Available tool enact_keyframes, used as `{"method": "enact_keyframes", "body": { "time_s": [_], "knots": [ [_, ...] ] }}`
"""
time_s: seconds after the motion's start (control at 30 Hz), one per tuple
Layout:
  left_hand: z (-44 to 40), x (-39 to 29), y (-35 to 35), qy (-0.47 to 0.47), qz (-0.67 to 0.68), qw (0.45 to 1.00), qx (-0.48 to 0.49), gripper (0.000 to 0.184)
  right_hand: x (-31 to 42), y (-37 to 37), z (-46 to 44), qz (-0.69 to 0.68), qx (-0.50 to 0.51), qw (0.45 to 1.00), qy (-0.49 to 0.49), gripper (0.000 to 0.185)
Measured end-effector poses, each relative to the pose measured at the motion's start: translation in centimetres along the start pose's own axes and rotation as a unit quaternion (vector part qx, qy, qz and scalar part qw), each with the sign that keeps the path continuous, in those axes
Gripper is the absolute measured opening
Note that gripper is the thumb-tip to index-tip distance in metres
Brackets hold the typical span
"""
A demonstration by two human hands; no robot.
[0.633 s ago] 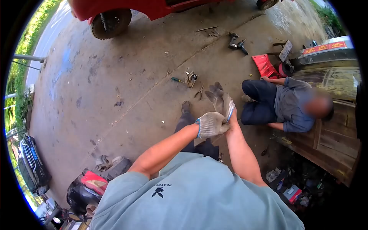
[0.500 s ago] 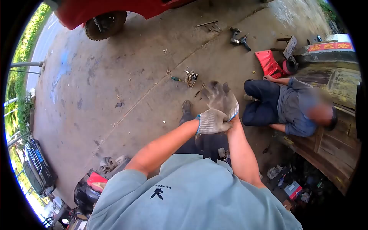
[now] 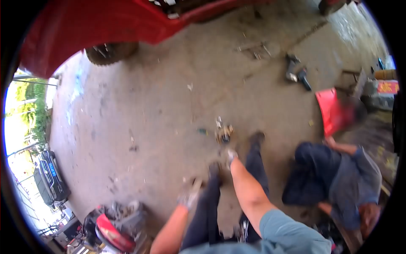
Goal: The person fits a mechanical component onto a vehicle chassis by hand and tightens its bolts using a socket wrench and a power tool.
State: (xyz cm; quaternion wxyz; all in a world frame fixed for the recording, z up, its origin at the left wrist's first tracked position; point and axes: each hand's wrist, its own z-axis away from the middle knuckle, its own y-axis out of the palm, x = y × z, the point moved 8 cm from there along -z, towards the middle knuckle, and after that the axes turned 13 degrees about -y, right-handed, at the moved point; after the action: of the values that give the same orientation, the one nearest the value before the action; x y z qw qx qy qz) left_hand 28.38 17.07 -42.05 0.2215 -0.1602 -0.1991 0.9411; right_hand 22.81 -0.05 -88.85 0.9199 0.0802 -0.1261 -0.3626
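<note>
Gloved in white, my right hand reaches down between my feet, just short of a small greasy metal part on the concrete floor. Motion blur hides its fingers and anything in them. My left hand, also gloved, hangs beside my left leg, apart from the right one. It is smeared too, so its grip is unclear. Left of the metal part lies a green-handled tool, which looked like a screwdriver in the earlier view.
A red vehicle stands across the top. Two power tools lie on the floor at upper right. A person sits at right beside a red panel. Motorcycle parts crowd the lower left; a dark car stands beyond.
My hands, earlier together with the left at the right glove's cuff, have separated. The right has gone down toward the metal part, the left toward my leg. My view has shifted and I bend lower.
</note>
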Motion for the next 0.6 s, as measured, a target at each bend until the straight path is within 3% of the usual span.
{"method": "enact_keyframes", "body": {
  "time_s": [0.03, 0.07, 0.13, 0.2, 0.33, 0.4, 0.43, 0.5, 0.57, 0.6],
  "knots": [
    [-0.4, 1.5, -1.0, -0.05, 0.147, 0.987, -0.031, 0.047, 4.0, 4.8, 4.6, 0.076, -0.027, 0.996, 0.041, 0.05],
    [-0.6, 4.3, -1.2, -0.079, 0.152, 0.985, -0.029, 0.043, 8.8, 10.5, 10.6, 0.143, -0.051, 0.985, 0.086, 0.044],
    [-0.6, 6.8, -2.0, -0.122, 0.164, 0.978, -0.035, 0.038, 7.7, 10.8, 6.5, 0.166, -0.046, 0.981, 0.084, 0.037],
    [1.6, 7.7, -2.0, -0.245, 0.216, 0.945, 0.005, 0.043, 7.4, 9.2, 5.3, 0.19, -0.027, 0.979, 0.071, 0.031],
    [4.6, 6.9, -0.4, -0.263, 0.226, 0.937, 0.048, 0.047, 9.4, 4.3, 7.5, 0.222, 0.065, 0.97, 0.074, 0.018],
    [4.9, 2.5, -0.6, -0.246, 0.249, 0.935, 0.049, 0.048, 9.5, 0.6, 8.9, 0.118, 0.188, 0.964, 0.146, 0.015],
    [4.7, -0.1, -0.8, -0.235, 0.254, 0.937, 0.053, 0.048, 13.5, 1.3, 13.6, 0.098, 0.128, 0.969, 0.189, 0.021],
    [3.3, -4.6, -0.4, -0.187, 0.299, 0.933, 0.076, 0.051, 25.9, 6.1, 24.4, 0.34, 0.158, 0.927, -0.03, 0.027],
    [-3.4, -3.5, 1.3, -0.114, 0.297, 0.947, 0.035, 0.055, 37.7, 13.5, 36.8, 0.549, 0.131, 0.801, -0.201, 0.034],
    [-0.2, -15.3, -1.9, -0.112, 0.398, 0.904, 0.105, 0.059, 41.4, 16.6, 40.6, 0.597, 0.138, 0.774, -0.157, 0.035]
  ]
}}
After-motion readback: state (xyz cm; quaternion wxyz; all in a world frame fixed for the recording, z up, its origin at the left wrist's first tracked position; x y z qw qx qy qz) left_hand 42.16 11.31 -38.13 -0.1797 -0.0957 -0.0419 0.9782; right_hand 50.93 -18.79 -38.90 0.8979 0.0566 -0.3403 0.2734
